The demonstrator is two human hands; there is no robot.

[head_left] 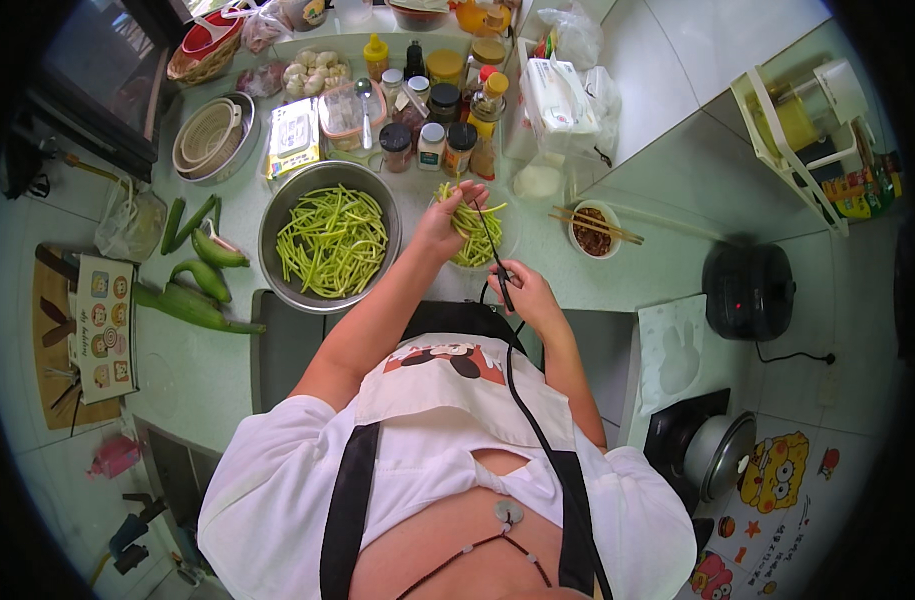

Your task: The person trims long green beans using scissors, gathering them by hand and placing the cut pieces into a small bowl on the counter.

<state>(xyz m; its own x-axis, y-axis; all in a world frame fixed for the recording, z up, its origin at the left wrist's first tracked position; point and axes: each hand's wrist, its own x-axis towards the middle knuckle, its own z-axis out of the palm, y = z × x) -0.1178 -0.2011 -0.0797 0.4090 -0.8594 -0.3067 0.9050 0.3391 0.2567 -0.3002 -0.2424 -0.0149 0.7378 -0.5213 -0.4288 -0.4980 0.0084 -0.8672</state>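
Observation:
My left hand point(445, 222) is closed on a few thin green stems point(445, 192) at the middle of the counter. My right hand point(526, 296) grips the black handles of a pair of scissors point(495, 252), whose blades point up toward my left fingertips. Beneath them lies a heap of green stem pieces point(474, 246), apparently in a clear dish partly hidden by my hands. To the left of my left forearm stands a large steel bowl point(268, 262), holding many long green stems point(332, 240).
Left of the bowl lie green pods or gourds point(192, 306). Seasoning jars and bottles point(430, 146) crowd the back, beside a tissue pack point(561, 100). At right are a small bowl point(581, 248) with chopsticks point(609, 228) across it and a black cooker point(747, 290).

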